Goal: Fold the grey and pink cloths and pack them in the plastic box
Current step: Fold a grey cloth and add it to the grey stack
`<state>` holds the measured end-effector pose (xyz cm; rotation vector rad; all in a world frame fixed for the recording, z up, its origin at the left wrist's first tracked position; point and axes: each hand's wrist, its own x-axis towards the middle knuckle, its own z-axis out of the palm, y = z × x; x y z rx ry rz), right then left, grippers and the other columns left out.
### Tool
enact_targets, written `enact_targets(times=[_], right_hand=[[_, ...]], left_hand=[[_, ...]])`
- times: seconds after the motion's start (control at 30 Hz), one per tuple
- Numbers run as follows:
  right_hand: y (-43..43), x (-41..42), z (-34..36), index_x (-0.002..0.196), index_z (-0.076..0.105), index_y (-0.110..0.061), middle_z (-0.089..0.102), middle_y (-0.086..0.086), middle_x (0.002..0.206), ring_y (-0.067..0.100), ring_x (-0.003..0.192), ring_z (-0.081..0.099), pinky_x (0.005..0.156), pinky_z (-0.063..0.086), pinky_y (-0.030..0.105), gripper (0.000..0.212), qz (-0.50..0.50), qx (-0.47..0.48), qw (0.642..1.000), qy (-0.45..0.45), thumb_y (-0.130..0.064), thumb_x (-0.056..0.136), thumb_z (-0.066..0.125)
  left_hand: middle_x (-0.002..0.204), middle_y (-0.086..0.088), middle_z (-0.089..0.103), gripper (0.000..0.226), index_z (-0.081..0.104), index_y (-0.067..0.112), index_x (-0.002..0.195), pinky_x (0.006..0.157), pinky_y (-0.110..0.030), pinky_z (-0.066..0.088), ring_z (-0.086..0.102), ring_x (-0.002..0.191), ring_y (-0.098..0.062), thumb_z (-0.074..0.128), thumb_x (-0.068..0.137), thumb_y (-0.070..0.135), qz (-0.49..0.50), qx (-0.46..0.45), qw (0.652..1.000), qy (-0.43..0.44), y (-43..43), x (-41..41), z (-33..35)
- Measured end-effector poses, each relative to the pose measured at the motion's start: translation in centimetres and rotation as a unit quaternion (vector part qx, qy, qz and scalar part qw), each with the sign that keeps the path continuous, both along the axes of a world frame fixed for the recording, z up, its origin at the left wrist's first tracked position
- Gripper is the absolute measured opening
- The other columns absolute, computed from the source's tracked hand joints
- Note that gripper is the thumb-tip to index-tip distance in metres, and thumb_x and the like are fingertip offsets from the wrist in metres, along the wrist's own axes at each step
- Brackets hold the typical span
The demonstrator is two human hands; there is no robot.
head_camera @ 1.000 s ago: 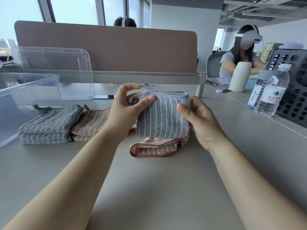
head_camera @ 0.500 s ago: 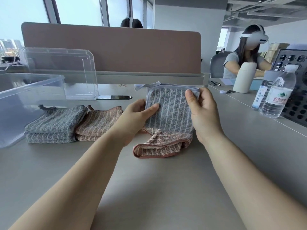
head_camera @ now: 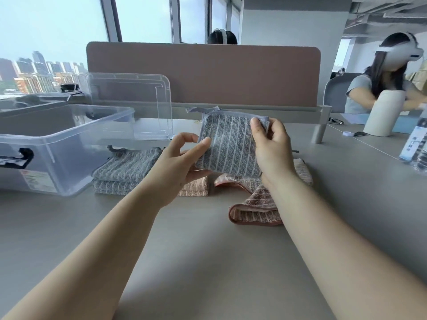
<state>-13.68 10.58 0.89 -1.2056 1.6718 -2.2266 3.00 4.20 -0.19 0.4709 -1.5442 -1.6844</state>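
There were three lots of cloth on the table (head_camera: pixel 208 262) and one in the air. The grey cloth (head_camera: pixel 228 146), folded to a small square, was held upright above the table between both hands. A grey pile (head_camera: pixel 127 167) of two layers lay beside the box (head_camera: pixel 76 132); whether it was one cloth or two, I could not tell. A folded pink cloth (head_camera: pixel 196 187) lay just beside this pile, partly hidden by the left wrist. One loose pink cloth (head_camera: pixel 256 211) lay crumpled under the right forearm. There was one box, open, at the left, and one lid (head_camera: pixel 138 105) stood behind it.

Both forearms reached forward from the lower edge. The left hand (head_camera: pixel 178 167) was at the left lower side of the grey cloth, thumb pressed on its front and lower fingers curled under and behind it, while the index finger was bent and free. The right hand (head_camera: pixel 271 148) pinched the upper right corner between thumb and curled fingers.
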Motion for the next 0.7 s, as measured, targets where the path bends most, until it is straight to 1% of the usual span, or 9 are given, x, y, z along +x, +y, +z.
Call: enact_targets(times=[0.07, 0.13, 0.23, 0.33, 0.43, 0.53, 0.6, 0.67, 0.7], right_hand=[[-1.0, 1.0, -0.1, 0.085, 0.051, -0.019, 0.045, -0.008, 0.067, -0.003, 0.050, 0.038, 0.047, 0.032, 0.009, 0.016, 0.009, 0.002, 1.000, -0.011, -0.032, 0.094, 0.056], [-2.0, 1.9, -0.1, 0.090, 0.053, -0.016, 0.044, -0.007, 0.067, 0.003, 0.055, 0.038, 0.046, 0.032, 0.009, 0.017, 0.024, 0.004, 0.999, -0.024, -0.032, 0.094, 0.056], [-3.2, 3.1, 0.2, 0.095, 0.054, -0.014, 0.047, -0.005, 0.072, 0.006, 0.061, 0.041, 0.047, 0.034, 0.009, 0.021, 0.047, 0.029, 0.998, -0.032, -0.035, 0.094, 0.054], [-4.6, 3.9, 0.4, 0.089, 0.055, -0.016, 0.050, -0.005, 0.073, 0.009, 0.066, 0.045, 0.061, 0.041, 0.019, 0.019, 0.069, 0.047, 0.996, -0.037, -0.035, 0.094, 0.056], [-5.9, 4.6, 0.3, 0.083, 0.055, -0.020, 0.054, -0.002, 0.077, 0.014, 0.077, 0.050, 0.072, 0.043, 0.031, 0.017, 0.085, 0.038, 0.994, -0.051, -0.033, 0.092, 0.059], [-7.2, 5.7, 0.3, 0.089, 0.058, -0.022, 0.056, -0.005, 0.080, 0.012, 0.080, 0.052, 0.078, 0.045, 0.033, 0.019, 0.117, 0.064, 0.990, -0.033, -0.041, 0.092, 0.057], [-7.9, 6.7, 0.6, 0.093, 0.060, -0.026, 0.061, -0.006, 0.086, 0.013, 0.089, 0.058, 0.087, 0.048, 0.036, 0.031, 0.170, 0.103, 0.979, -0.036, -0.055, 0.084, 0.060], [-8.4, 7.7, 0.8, 0.107, 0.059, -0.032, 0.065, -0.005, 0.109, 0.018, 0.109, 0.060, 0.099, 0.046, 0.047, 0.048, 0.237, 0.148, 0.959, -0.054, -0.064, 0.072, 0.066], [-8.7, 8.1, 0.9, 0.116, 0.056, -0.033, 0.063, -0.004, 0.120, 0.021, 0.116, 0.057, 0.099, 0.046, 0.048, 0.053, 0.277, 0.156, 0.945, -0.074, -0.060, 0.072, 0.069]], left_hand=[[0.104, -0.017, 0.054, 0.035, 0.057, 0.015, 0.092, 0.075, -0.028, 0.057, 0.055, 0.094, -0.028, 0.071, 0.069, 0.038, -0.001, 0.005, 1.000, -0.030, -0.7, 1.2, 0.0], [0.107, -0.014, 0.063, 0.040, 0.064, 0.009, 0.098, 0.077, -0.028, 0.058, 0.060, 0.090, -0.024, 0.070, 0.069, 0.037, 0.003, 0.002, 0.998, -0.065, -1.4, 2.1, -0.2], [0.080, 0.000, 0.070, 0.016, 0.068, 0.011, 0.084, 0.078, -0.028, 0.059, 0.065, 0.075, -0.015, 0.068, 0.077, 0.025, 0.010, 0.014, 0.997, -0.081, -2.2, 3.3, -0.2], [0.082, -0.004, 0.070, 0.021, 0.067, 0.006, 0.084, 0.067, -0.021, 0.059, 0.067, 0.075, -0.012, 0.071, 0.073, 0.023, 0.043, 0.029, 0.997, -0.061, -3.1, 4.3, -0.1], [0.090, -0.010, 0.071, 0.038, 0.068, 0.004, 0.086, 0.069, -0.023, 0.060, 0.068, 0.086, -0.019, 0.075, 0.059, 0.029, 0.085, 0.007, 0.995, -0.045, -3.8, 5.4, 0.0], [0.094, -0.009, 0.070, 0.040, 0.062, 0.010, 0.090, 0.064, -0.023, 0.059, 0.069, 0.088, -0.019, 0.074, 0.060, 0.033, 0.112, 0.009, 0.993, -0.021, -4.5, 6.5, 0.3], [0.094, -0.007, 0.068, 0.037, 0.050, 0.018, 0.098, 0.060, -0.025, 0.058, 0.069, 0.084, -0.018, 0.072, 0.071, 0.031, 0.135, 0.023, 0.991, 0.001, -5.2, 7.2, 0.6], [0.097, -0.008, 0.067, 0.039, 0.041, 0.026, 0.114, 0.062, -0.030, 0.059, 0.069, 0.083, -0.018, 0.067, 0.085, 0.023, 0.181, 0.011, 0.983, 0.002, -5.9, 8.0, 0.9], [0.095, -0.008, 0.068, 0.042, 0.037, 0.031, 0.119, 0.064, -0.032, 0.060, 0.069, 0.081, -0.018, 0.064, 0.089, 0.019, 0.200, -0.007, 0.980, 0.003, -6.2, 8.4, 0.9]])
